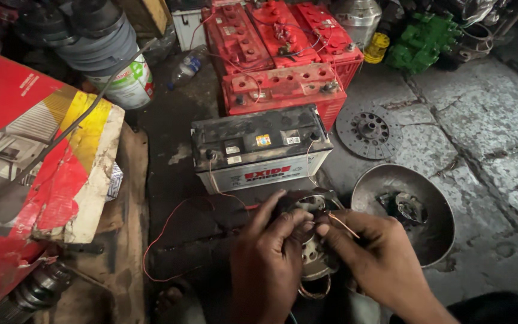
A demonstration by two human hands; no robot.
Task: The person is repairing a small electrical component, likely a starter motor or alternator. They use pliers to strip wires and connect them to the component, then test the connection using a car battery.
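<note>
1. Leftmost, a red cardboard box [25, 174] is seen at nine o'clock.
2. Centrally, a round metal motor part [314, 255] is gripped by the left hand [265, 264], below the grey battery [259, 150].
3. A thin copper wire [343, 224] is pinched by the right hand [379, 258]; a metal bowl [433, 240] lies at three o'clock.

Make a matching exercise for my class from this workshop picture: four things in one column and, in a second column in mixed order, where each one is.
Things:
1. Black-topped battery
2. Red batteries
3. Metal bowl
4. Round metal part

Places:
A. On the stone floor, right of the hands
B. Held between the left hand and the right hand
C. Stacked at the back, beyond the black-topped battery
D. On the floor just ahead of the hands, thin wires on its terminals

Pairs: 1-D, 2-C, 3-A, 4-B
</note>
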